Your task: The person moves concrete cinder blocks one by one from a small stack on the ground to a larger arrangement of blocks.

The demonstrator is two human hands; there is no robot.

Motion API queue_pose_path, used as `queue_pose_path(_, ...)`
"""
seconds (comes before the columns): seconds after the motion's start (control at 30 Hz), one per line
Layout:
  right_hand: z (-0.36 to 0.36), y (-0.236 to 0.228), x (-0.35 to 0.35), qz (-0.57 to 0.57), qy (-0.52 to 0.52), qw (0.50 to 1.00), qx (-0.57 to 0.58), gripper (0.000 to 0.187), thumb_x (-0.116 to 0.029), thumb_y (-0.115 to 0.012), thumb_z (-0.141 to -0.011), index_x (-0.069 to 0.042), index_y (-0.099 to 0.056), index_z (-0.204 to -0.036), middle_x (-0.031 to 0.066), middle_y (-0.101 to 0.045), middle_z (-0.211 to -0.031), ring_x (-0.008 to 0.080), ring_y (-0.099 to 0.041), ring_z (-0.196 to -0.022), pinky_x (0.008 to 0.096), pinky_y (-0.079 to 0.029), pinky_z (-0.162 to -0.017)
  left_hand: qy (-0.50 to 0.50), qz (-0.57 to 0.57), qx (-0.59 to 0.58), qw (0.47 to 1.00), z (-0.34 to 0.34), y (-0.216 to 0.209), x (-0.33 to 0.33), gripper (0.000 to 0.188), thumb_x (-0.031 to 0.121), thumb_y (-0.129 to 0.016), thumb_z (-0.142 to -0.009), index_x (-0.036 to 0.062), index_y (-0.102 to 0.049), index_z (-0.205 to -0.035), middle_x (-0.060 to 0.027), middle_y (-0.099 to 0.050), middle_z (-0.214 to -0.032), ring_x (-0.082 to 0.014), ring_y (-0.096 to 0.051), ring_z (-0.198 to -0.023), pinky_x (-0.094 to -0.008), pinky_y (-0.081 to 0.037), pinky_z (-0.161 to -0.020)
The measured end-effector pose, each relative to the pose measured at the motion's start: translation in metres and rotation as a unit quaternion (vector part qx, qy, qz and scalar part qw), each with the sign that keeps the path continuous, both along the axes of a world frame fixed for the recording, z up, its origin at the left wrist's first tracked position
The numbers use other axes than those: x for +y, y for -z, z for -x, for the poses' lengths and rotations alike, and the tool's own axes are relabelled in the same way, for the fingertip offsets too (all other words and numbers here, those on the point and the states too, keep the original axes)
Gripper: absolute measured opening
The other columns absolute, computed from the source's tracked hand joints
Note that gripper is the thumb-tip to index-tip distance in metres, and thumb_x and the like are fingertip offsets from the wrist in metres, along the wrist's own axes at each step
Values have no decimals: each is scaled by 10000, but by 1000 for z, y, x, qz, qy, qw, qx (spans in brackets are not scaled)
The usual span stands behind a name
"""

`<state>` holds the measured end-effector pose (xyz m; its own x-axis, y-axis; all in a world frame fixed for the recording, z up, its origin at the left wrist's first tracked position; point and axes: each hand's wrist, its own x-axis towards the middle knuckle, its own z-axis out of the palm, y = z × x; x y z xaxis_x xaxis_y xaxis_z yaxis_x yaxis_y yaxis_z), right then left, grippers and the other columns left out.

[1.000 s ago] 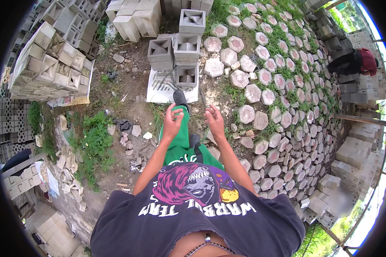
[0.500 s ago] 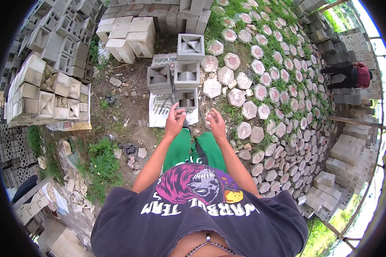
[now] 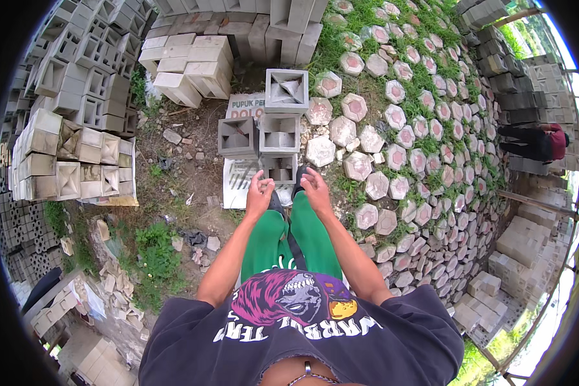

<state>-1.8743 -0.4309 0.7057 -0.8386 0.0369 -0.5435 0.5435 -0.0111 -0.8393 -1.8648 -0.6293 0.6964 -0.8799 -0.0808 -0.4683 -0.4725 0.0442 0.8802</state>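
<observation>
Both my hands hold nothing, fingers apart and slightly curled, on either side of the nearest grey concrete vent block [image 3: 280, 168]. My left hand [image 3: 259, 195] is by its near left corner. My right hand [image 3: 316, 193] is just off its right side; whether any fingertip touches the block, I cannot tell. Directly beyond stand a middle vent block [image 3: 280, 134] and a far vent block [image 3: 287, 90], roughly in line. A left vent block [image 3: 238, 137] sits beside the middle one. Under them lies a flattened white printed sack [image 3: 236, 197].
Hexagonal pavers [image 3: 357, 165] with grass between them cover the ground to the right. Pale blocks [image 3: 193, 67] are stacked beyond, and another stack [image 3: 71, 161] stands at left. A person in a red top [image 3: 558, 141] bends by a block wall at far right.
My right hand has moved left, closer to the nearest block. My right foot has come forward beside it. The whole view has shifted, so the blocks appear lower.
</observation>
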Motion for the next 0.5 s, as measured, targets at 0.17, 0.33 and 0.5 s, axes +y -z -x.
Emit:
queue_pose_path(0.17, 62, 52, 5, 18, 2, 1000, 22, 535, -211, -603, -922, -40, -410, -1391, 175, -560, -1256, 206, -594, -1027, 332, -469, -892, -22, 3, -10, 1000, 48, 59, 15, 597, 184, -631, -900, 9, -345, -1394, -113, -647, -1103, -128, -616, -849, -282, -489, -795)
queue_pose_path(0.33, 110, 121, 7, 5, -14, 1000, 12, 551, -213, -600, -926, -27, -388, -1400, 179, -545, -1281, 223, -575, -1076, 345, -472, -899, 15, 80, -32, 996, 91, 138, 23, 612, 247, -631, -891, 38, -354, -1395, -113, -649, -1120, -233, -635, -953, -372, -487, -856)
queue_pose_path(0.5, 157, 226, 0, -114, -50, 992, 5, 607, -244, -620, -905, -16, -374, -1410, 211, -499, -1340, 286, -487, -1241, 407, -422, -984, 21, 159, -22, 987, 159, 219, 14, 653, 205, -634, -876, 28, -314, -1417, -182, -534, -1281, -309, -515, -1176, -407, -412, -982)
